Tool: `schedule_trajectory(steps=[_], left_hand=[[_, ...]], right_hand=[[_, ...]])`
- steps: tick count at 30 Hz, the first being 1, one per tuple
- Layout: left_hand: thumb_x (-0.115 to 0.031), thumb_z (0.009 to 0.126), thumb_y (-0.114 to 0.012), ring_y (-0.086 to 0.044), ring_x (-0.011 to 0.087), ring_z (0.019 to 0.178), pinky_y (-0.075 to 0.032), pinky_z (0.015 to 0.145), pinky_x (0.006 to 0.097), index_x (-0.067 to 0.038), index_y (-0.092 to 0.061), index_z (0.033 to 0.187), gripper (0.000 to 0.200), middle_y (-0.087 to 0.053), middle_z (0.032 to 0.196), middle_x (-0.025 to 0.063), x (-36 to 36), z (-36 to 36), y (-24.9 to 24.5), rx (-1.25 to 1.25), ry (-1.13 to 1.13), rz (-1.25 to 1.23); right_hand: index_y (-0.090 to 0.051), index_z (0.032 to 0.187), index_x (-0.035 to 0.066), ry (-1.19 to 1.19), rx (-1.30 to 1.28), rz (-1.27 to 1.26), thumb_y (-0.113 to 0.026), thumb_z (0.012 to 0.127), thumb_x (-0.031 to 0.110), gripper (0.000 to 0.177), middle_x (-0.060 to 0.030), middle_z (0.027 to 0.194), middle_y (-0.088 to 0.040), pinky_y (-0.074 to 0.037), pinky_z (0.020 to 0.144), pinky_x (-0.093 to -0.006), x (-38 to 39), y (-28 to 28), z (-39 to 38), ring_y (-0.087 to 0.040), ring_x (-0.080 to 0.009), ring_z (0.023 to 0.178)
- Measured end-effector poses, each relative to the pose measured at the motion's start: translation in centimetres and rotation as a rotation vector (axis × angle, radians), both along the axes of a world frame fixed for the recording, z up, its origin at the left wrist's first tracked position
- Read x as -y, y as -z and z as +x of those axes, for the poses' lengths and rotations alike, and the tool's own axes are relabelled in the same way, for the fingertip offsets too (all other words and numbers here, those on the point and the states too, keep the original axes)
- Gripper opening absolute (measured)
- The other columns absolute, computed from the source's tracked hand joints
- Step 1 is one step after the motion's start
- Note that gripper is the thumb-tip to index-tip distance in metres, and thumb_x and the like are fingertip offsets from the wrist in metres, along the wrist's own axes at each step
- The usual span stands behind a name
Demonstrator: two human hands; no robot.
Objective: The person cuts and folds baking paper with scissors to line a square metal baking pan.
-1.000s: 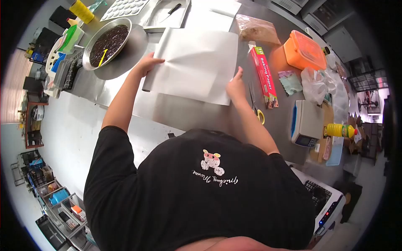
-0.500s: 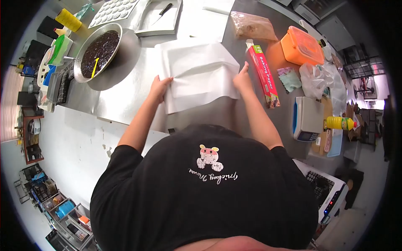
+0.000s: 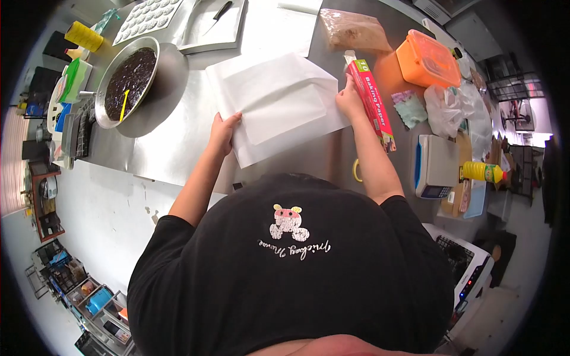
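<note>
A white sheet of baking paper (image 3: pixel 282 104) spans the space between my hands, low over the steel table (image 3: pixel 172 139). My left hand (image 3: pixel 223 132) pinches its left edge, thumb on top. At the right edge my right hand (image 3: pixel 350 99) grips the paper, fingers partly hidden. Just beyond that hand lies a red baking paper box (image 3: pixel 372 107), its near side close to my fingers. Creases cross the middle of the sheet, and its lower left corner hangs toward me.
A pan of dark filling (image 3: pixel 132 80) with a yellow utensil stands left. A tray with a knife (image 3: pixel 215 26) and a moulded tray (image 3: pixel 145 19) are at the back. On the right are an orange container (image 3: pixel 424 59), a scale (image 3: pixel 436 166) and an oil bottle (image 3: pixel 482 171).
The paper has tilted, its right side moving right and its lower left corner toward me. My right hand has come nearer the red box. A yellow ring now shows beside my right forearm.
</note>
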State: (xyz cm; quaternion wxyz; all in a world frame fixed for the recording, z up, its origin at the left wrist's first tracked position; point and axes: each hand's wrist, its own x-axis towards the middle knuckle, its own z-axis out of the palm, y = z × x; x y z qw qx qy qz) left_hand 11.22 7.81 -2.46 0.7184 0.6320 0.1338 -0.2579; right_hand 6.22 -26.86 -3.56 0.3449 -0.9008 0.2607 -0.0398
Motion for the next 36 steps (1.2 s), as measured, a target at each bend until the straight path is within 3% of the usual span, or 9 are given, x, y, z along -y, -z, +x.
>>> schedule_trajectory(steps=[2,8,12,14,18,21,27,31,36], left_hand=[[-0.017,0.081,-0.065,-0.057,0.024,0.095,-0.051,0.08,0.0411,-0.002,-0.037,0.123,0.053,-0.054,0.109,0.0145,0.0,-0.1,0.3,-0.019,0.007,-0.027],[-0.017,0.082,-0.063,-0.058,0.0228,0.091,-0.052,0.078,0.0405,-0.002,-0.038,0.122,0.05,-0.055,0.105,0.0133,-0.2,-0.4,-0.1,-0.03,-0.005,0.018],[-0.017,0.082,-0.061,-0.057,0.0219,0.09,-0.052,0.077,0.0399,-0.002,-0.038,0.122,0.048,-0.055,0.104,0.0127,-0.6,0.1,-0.7,-0.005,0.039,0.044],[-0.017,0.081,-0.061,-0.056,0.0214,0.091,-0.052,0.076,0.0392,-0.002,-0.038,0.122,0.048,-0.054,0.105,0.0126,-0.3,0.5,-0.5,0.002,0.062,0.087],[-0.017,0.081,-0.062,-0.056,0.0215,0.091,-0.052,0.076,0.0391,-0.002,-0.038,0.121,0.049,-0.053,0.106,0.0128,0.1,0.1,-1.7,-0.023,0.057,0.105],[-0.018,0.081,-0.062,-0.056,0.0219,0.091,-0.052,0.077,0.0396,-0.002,-0.038,0.121,0.05,-0.053,0.106,0.0132,0.0,-0.2,-1.1,0.001,0.021,0.064],[-0.015,0.081,-0.063,-0.058,0.0208,0.086,-0.052,0.074,0.0373,-0.001,-0.043,0.117,0.044,-0.057,0.1,0.0112,0.1,-0.8,-0.8,-0.022,-0.059,-0.028],[-0.015,0.081,-0.063,-0.058,0.0212,0.089,-0.051,0.076,0.0378,-0.001,-0.042,0.117,0.044,-0.057,0.102,0.0119,0.1,-0.8,-0.4,-0.024,-0.078,-0.024],[-0.017,0.082,-0.064,-0.058,0.0219,0.091,-0.051,0.078,0.0383,-0.001,-0.041,0.12,0.047,-0.057,0.105,0.0126,0.3,-0.7,-0.2,-0.051,-0.075,-0.009]], right_hand=[[-0.013,0.142,0.011,-0.006,-0.036,-0.085,-0.05,0.077,0.009,0.075,-0.0173,0.091,-0.065,-0.046,0.08,-0.0449,0.6,1.5,0.1,-0.063,-0.0345,0.088],[-0.029,0.139,0.012,-0.171,-0.002,0.143,-0.05,0.077,0.007,0.066,-0.0099,0.074,-0.059,-0.047,0.071,-0.0375,1.1,-0.2,-2.3,-0.062,-0.0245,0.075],[-0.031,0.137,0.009,-0.215,-0.091,0.223,-0.049,0.077,0.006,0.063,-0.016,0.085,-0.061,-0.048,0.074,-0.0376,3.1,1.7,-1.0,-0.063,-0.0256,0.079],[-0.026,0.14,0.007,-0.243,-0.047,0.16,-0.049,0.079,0.011,0.065,-0.0265,0.107,-0.058,-0.046,0.086,-0.0391,5.5,6.3,1.8,-0.061,-0.0326,0.097],[-0.015,0.143,0.004,-0.03,-0.136,0.287,-0.047,0.081,0.021,0.071,-0.0331,0.13,-0.042,-0.033,0.103,-0.0404,1.4,0.1,4.5,-0.044,-0.04,0.123],[-0.025,0.141,0.005,-0.051,-0.113,0.04,-0.047,0.079,0.016,0.067,-0.0244,0.108,-0.057,-0.044,0.088,-0.0371,0.5,1.9,6.0,-0.059,-0.0314,0.098],[-0.031,0.137,0.007,0.011,0.025,0.064,-0.047,0.077,0.011,0.062,-0.0175,0.092,-0.062,-0.045,0.083,-0.0402,-0.2,2.0,6.9,-0.06,-0.033,0.09],[-0.03,0.137,0.008,0.019,0.003,0.061,-0.047,0.078,0.011,0.061,-0.0163,0.089,-0.062,-0.045,0.081,-0.0403,-0.1,1.7,6.6,-0.061,-0.0325,0.086],[-0.028,0.137,0.009,-0.011,-0.021,0.11,-0.045,0.078,0.01,0.062,-0.0207,0.105,-0.061,-0.045,0.086,-0.0434,-0.2,0.7,6.4,-0.059,-0.0362,0.098]])
